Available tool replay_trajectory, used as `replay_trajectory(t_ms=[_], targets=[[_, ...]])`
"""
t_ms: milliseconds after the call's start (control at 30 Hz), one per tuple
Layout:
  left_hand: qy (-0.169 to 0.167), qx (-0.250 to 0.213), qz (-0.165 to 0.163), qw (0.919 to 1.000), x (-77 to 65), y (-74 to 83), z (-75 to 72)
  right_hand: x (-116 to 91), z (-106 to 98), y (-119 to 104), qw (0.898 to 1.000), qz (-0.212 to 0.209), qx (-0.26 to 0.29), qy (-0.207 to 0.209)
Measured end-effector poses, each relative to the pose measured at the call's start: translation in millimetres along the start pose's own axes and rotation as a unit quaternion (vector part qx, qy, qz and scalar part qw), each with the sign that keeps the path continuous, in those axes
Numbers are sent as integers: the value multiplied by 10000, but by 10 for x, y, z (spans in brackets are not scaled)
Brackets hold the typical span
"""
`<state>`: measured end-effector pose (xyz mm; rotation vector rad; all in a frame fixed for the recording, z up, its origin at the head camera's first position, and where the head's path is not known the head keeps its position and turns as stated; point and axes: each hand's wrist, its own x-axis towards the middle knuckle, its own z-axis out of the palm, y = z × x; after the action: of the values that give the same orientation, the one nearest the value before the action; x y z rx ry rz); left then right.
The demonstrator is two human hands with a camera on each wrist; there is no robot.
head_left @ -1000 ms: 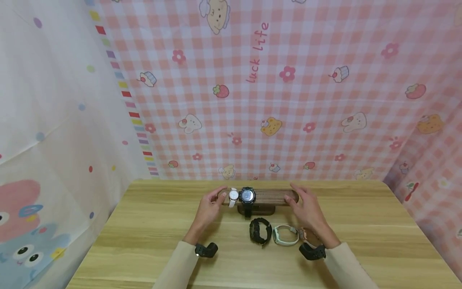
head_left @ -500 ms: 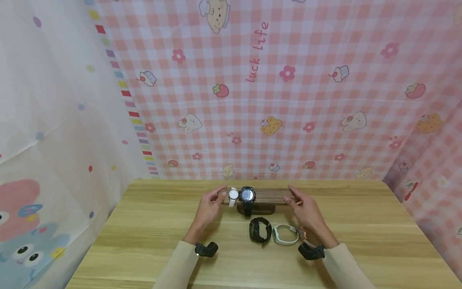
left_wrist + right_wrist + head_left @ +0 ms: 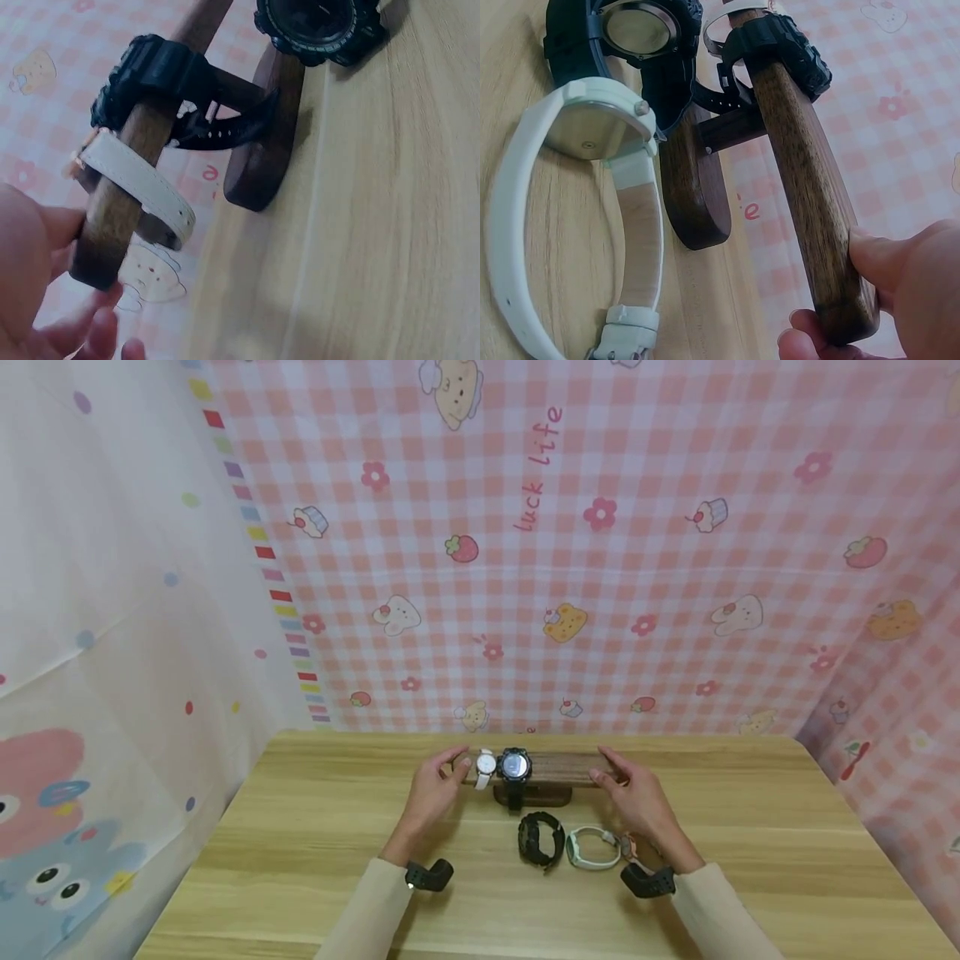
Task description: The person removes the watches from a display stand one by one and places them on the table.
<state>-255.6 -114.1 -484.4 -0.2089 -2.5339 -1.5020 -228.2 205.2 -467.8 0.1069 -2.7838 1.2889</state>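
A dark wooden watch stand (image 3: 566,767) is held at both ends of its crossbar. My left hand (image 3: 431,785) pinches the left end between thumb and fingers, seen close in the left wrist view on the bar end (image 3: 105,244). On the right end, my right hand (image 3: 637,789) grips with the thumb on the near side and fingertips underneath. A white-strapped watch (image 3: 486,763) hangs round the bar beside my left fingers. Next to it sits a chunky black watch (image 3: 514,766), its strap end hanging below the bar. The right half of the bar bears no watch.
In front of the stand, on the wooden table (image 3: 300,835), lie a black watch (image 3: 530,843), a mint-green watch (image 3: 596,865) and a pinkish watch (image 3: 628,845) partly hidden by my right wrist. A pink checked cloth (image 3: 652,568) hangs behind the table.
My right hand has shifted slightly left along the bar, now covering its right end. The left hand, the stand and the watches stay where they were.
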Motion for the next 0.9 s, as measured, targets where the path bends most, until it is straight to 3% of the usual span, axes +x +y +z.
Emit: replay_trajectory(t_ms=[267,467,633,900], targets=[[505,341,817,9948,-36,112,35,12,-4,0,9999,41,20,-99],[430,228,1272,9907,-36,180,77,20,-29,-20,9998,88,14,-193],[139,174,1172,9929,-46,201,123,22,-41,-28,9995,119,5,-277],[198,376,1177,9921,-39,211,180,26,-58,-1,9995,53,-84,-286]])
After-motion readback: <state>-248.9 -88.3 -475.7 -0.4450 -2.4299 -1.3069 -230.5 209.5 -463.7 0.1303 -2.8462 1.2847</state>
